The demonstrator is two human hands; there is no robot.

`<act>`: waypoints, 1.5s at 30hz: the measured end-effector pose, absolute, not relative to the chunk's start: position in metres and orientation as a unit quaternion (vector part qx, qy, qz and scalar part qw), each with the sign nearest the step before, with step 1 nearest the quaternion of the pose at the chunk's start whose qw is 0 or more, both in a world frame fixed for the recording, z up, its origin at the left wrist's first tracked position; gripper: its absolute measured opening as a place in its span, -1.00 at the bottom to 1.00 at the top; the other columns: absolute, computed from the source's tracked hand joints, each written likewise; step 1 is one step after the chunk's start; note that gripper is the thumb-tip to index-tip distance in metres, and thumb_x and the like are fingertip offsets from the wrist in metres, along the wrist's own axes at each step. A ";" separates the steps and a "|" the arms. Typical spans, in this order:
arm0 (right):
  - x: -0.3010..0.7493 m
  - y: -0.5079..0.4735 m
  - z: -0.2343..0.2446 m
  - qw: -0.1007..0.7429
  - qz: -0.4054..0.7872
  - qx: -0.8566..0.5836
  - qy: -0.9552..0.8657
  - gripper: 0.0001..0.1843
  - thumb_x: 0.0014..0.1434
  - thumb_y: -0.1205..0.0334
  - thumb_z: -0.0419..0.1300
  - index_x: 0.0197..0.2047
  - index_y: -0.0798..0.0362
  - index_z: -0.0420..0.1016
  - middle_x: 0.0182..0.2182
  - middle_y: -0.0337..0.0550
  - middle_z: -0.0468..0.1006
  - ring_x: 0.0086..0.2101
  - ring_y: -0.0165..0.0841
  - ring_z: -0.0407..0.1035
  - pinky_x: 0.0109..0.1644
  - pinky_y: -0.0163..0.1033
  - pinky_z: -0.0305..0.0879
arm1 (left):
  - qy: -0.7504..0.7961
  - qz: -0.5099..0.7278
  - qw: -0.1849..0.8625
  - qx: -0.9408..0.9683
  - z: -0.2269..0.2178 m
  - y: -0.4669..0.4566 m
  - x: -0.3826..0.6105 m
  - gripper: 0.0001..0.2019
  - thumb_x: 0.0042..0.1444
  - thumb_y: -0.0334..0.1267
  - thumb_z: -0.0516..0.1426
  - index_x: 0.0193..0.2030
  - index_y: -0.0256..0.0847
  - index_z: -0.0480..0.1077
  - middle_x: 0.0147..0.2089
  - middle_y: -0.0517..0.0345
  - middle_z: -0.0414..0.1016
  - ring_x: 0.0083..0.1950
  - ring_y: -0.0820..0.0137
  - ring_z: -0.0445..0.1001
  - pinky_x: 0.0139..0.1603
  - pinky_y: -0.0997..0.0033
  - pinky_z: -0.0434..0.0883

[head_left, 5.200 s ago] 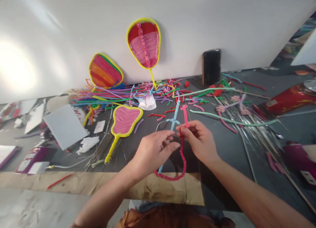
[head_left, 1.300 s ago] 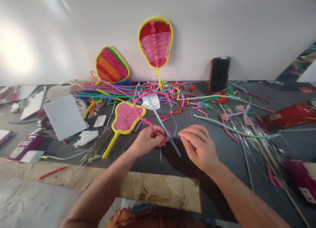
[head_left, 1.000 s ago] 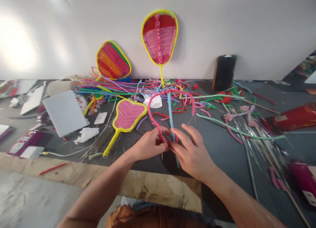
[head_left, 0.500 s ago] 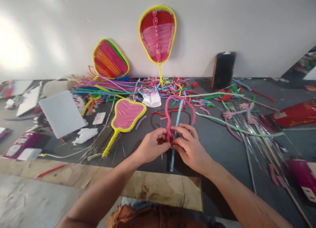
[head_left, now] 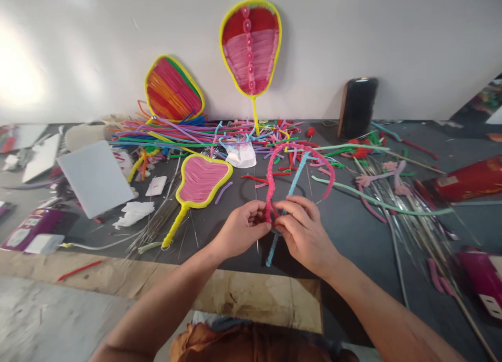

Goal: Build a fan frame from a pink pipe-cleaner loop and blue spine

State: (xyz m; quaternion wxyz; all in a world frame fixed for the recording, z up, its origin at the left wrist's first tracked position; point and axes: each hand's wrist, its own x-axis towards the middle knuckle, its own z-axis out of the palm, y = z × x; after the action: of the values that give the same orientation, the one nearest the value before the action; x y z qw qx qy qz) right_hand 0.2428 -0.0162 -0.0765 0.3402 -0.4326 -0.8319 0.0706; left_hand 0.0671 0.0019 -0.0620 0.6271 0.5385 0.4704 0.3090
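A bright pink pipe cleaner (head_left: 270, 176), bent into a tall arch, rises from between my hands, and its far end curls down to the right. My left hand (head_left: 245, 227) is closed in a pinch on its lower left end. The fingers of my right hand (head_left: 304, 231) are closed close beside, on a light blue pipe cleaner (head_left: 298, 174) that slants past them and pokes out below. The fingertips partly hide where pink and blue meet. Left of my hands lies a small pink fan (head_left: 206, 180) with a yellow rim and handle.
Against the wall lean a tall red-and-pink fan (head_left: 251, 51) and an orange-pink fan (head_left: 174, 87). A phone (head_left: 357, 109) stands upright. Coloured pipe cleaners (head_left: 176, 134) pile along the back. Thin wires (head_left: 408, 215) and a red packet (head_left: 470, 179) lie right; a white card (head_left: 96, 179) lies left.
The pink arch has opened wider, its free end swinging to the right. The blue pipe cleaner now slants more, its top shifted right. Both hands stay nearly in place.
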 end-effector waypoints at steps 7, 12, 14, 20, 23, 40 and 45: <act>0.254 -0.013 -0.074 0.365 0.053 -0.447 -0.815 -0.80 0.18 0.42 0.12 -0.18 0.02 0.52 -0.02 -0.01 0.44 0.09 -0.08 0.16 0.12 0.12 0.26 | 0.495 0.298 0.531 0.620 -0.063 -0.002 0.066 -0.84 -0.01 -0.40 0.11 -0.23 -0.22 0.37 -0.33 0.22 0.42 -0.31 0.48 0.40 -0.23 0.51 0.36; 0.252 -0.017 -0.072 0.322 0.075 -0.442 -0.834 -0.87 0.12 0.34 0.20 -0.25 0.01 0.56 0.03 -0.04 0.43 0.12 -0.04 0.11 0.15 0.13 0.18 | 0.489 0.306 0.547 0.607 -0.064 -0.004 0.068 -0.85 0.03 -0.37 0.11 -0.21 -0.23 0.35 -0.31 0.21 0.42 -0.30 0.50 0.38 -0.23 0.52 0.35; 0.249 -0.018 -0.073 0.319 0.059 -0.446 -0.834 -0.89 0.11 0.35 0.21 -0.32 -0.01 0.57 0.00 -0.07 0.46 0.08 -0.05 0.16 0.11 0.13 0.19 | 0.486 0.300 0.562 0.598 -0.064 -0.003 0.069 -0.83 0.02 -0.36 0.11 -0.20 -0.24 0.35 -0.30 0.20 0.42 -0.29 0.50 0.39 -0.23 0.52 0.35; 0.249 -0.015 -0.071 0.342 0.058 -0.417 -0.840 -0.84 0.14 0.42 0.14 -0.31 0.03 0.53 -0.24 -0.08 0.53 -0.23 -0.27 0.31 -0.15 -0.14 0.37 | 0.499 0.294 0.579 0.574 -0.060 0.000 0.068 -0.79 -0.02 -0.35 0.14 -0.19 -0.24 0.36 -0.36 0.23 0.40 -0.34 0.50 0.37 -0.28 0.52 0.33; 0.252 -0.013 -0.068 0.352 0.063 -0.413 -0.838 -0.81 0.17 0.44 0.10 -0.28 0.02 0.51 -0.28 -0.11 0.53 -0.29 -0.31 0.33 -0.19 -0.19 0.38 | 0.492 0.314 0.618 0.526 -0.059 0.001 0.067 -0.76 -0.05 -0.34 0.19 -0.19 -0.24 0.36 -0.33 0.20 0.42 -0.30 0.48 0.39 -0.25 0.49 0.36; 0.249 -0.017 -0.073 0.340 0.026 -0.410 -0.846 -0.80 0.21 0.48 0.03 -0.23 0.04 0.43 -0.29 -0.14 0.60 -0.31 -0.38 0.47 -0.27 -0.31 0.36 | 0.431 0.310 0.703 0.473 -0.065 -0.001 0.070 -0.71 -0.04 -0.31 0.25 -0.16 -0.24 0.33 -0.29 0.18 0.44 -0.27 0.48 0.43 -0.20 0.47 0.38; 0.250 -0.019 -0.066 0.319 -0.046 -0.414 -0.852 -0.87 0.19 0.43 0.14 -0.26 0.03 0.48 -0.40 -0.20 0.58 -0.36 -0.35 0.35 -0.24 -0.23 0.28 | 0.457 0.339 0.678 0.467 -0.062 0.002 0.070 -0.76 -0.06 -0.31 0.27 -0.26 -0.25 0.32 -0.40 0.27 0.38 -0.37 0.53 0.41 -0.28 0.50 0.40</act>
State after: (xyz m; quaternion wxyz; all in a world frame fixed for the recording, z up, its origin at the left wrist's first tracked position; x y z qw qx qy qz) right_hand 0.2504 -0.0188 -0.0657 0.3186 -0.4139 -0.8515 -0.0461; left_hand 0.0695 0.0020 -0.0621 0.6775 0.4667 0.4567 0.3386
